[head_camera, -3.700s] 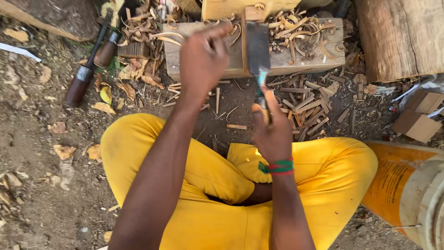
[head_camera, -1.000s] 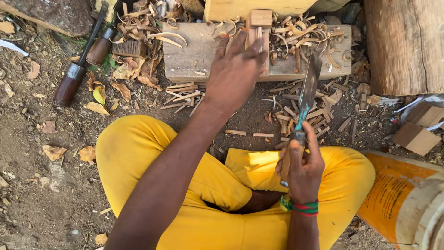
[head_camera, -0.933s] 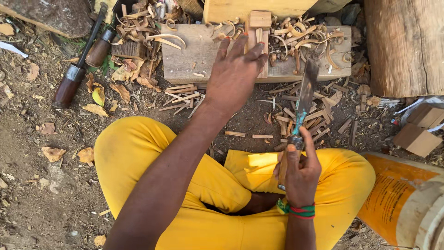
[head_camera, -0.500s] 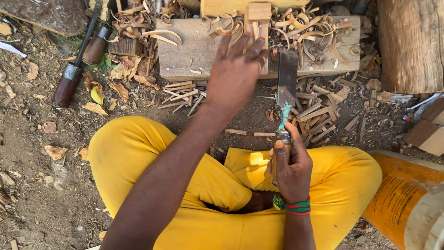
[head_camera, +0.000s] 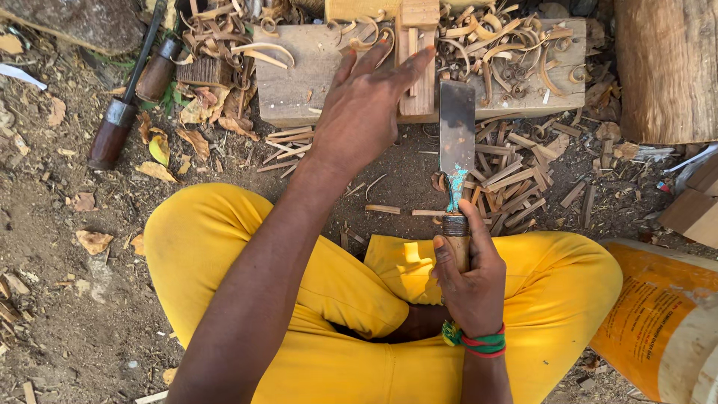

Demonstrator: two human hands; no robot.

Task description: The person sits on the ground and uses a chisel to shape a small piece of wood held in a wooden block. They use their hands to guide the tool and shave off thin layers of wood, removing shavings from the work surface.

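head view, looking down on a person seated cross-legged in yellow trousers (head_camera: pixel 321 277) on the dirt. the face and body are out of frame; only arms and legs show. the top edge of the frame cuts off the stick (head_camera: pixel 416 52) and the far side of the block (head_camera: pixel 299 82) it stands on. a log (head_camera: pixel 666 67) at upper right and an orange sack (head_camera: pixel 658 322) at lower right are both cut by the frame edge. the right hand covers most of the knife handle, so its full shape is hard to make out.

the left hand (head_camera: pixel 366 112) lies open, palm down, fingers spread, at upper middle of the frame, resting on the block with its fingertips against the stick. the stick is pale, squared wood with a split-looking groove down its length, lying just left of the blade tip.

the right hand (head_camera: pixel 467 277) is closed round the wooden handle of a knife (head_camera: pixel 456 142), lower middle right, above the right thigh. the blade is broad, flat, dull grey and rusty, with a green patch near the handle, pointing up the frame to the block's front edge.

curled shavings (head_camera: pixel 501 52) litter the block; split chips (head_camera: pixel 516 179) lie on the ground below it. two dark-handled tools (head_camera: pixel 120 120) lie at upper left.
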